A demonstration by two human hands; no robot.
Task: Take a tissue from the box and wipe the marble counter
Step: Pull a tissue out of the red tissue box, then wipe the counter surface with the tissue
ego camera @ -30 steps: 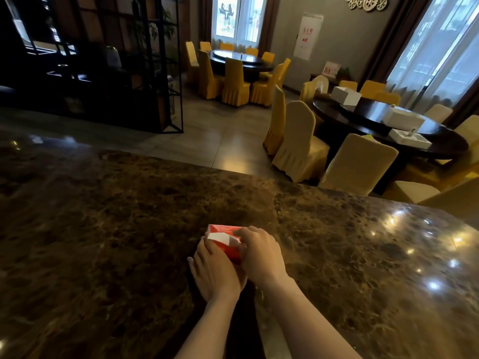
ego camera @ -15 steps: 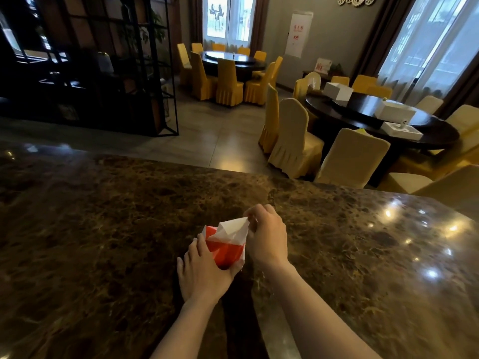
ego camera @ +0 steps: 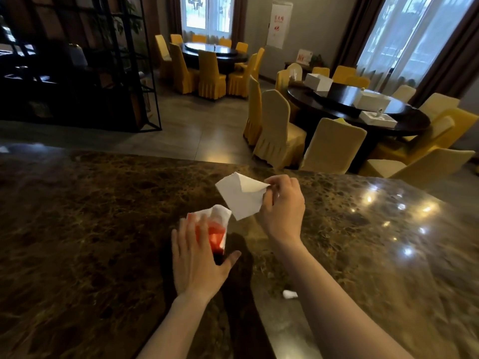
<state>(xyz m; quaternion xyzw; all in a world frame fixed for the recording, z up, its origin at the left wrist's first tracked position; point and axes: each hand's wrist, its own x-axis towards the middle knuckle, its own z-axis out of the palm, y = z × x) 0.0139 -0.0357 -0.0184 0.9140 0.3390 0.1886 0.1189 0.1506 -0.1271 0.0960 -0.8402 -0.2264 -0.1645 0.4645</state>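
The left hand (ego camera: 197, 257) lies flat with spread fingers on the red tissue box (ego camera: 213, 233), which stands on the marble bench (ego camera: 90, 216). Right of it, the right hand (ego camera: 282, 206) pinches a white tissue (ego camera: 239, 194) above the box.

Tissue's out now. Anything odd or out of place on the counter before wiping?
One thing: a small white scrap lies on the marble counter beside the right forearm, apart from the tissue box. It looks like a stray wad; too small to identify.
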